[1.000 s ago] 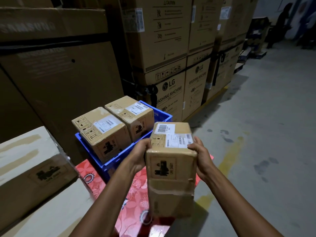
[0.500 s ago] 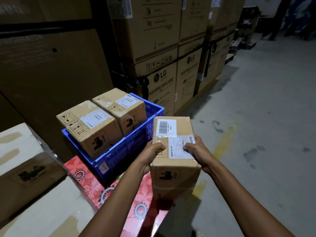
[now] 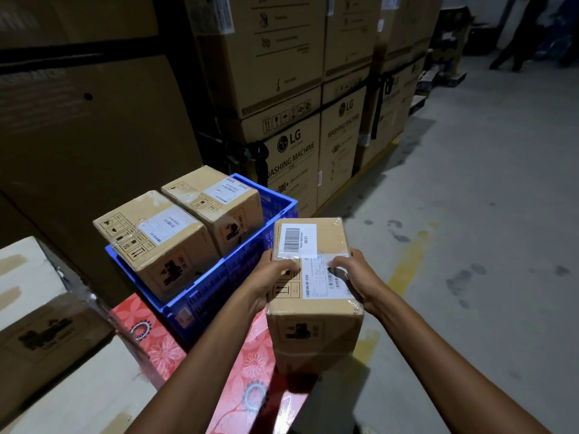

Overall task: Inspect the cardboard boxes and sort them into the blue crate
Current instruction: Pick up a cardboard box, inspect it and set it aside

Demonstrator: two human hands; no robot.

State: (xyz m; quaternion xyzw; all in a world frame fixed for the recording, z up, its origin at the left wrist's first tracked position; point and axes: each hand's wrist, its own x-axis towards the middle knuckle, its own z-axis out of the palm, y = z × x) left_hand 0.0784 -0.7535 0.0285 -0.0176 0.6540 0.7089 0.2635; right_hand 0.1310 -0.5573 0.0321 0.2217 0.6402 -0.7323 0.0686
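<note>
I hold a small cardboard box (image 3: 313,321) in both hands, its labelled top facing me with a barcode sticker and a shipping label. My left hand (image 3: 272,277) grips its left upper edge, fingers over the top. My right hand (image 3: 357,274) grips the right edge, fingers on the label. The box hangs just right of the blue crate (image 3: 219,286). Two similar boxes stand side by side in the crate, one nearer (image 3: 156,242) and one farther (image 3: 216,202).
The crate rests on a red flower-patterned surface (image 3: 250,361). Large cartons stand at the left (image 3: 40,314). Stacked washing machine cartons (image 3: 294,151) form a wall behind. Grey concrete floor with a yellow line (image 3: 407,261) lies to the right. A person's legs (image 3: 526,36) show far back.
The held box has tipped so its top faces me more, and both hands have slid from its sides onto the top. The view has moved closer to the crate.
</note>
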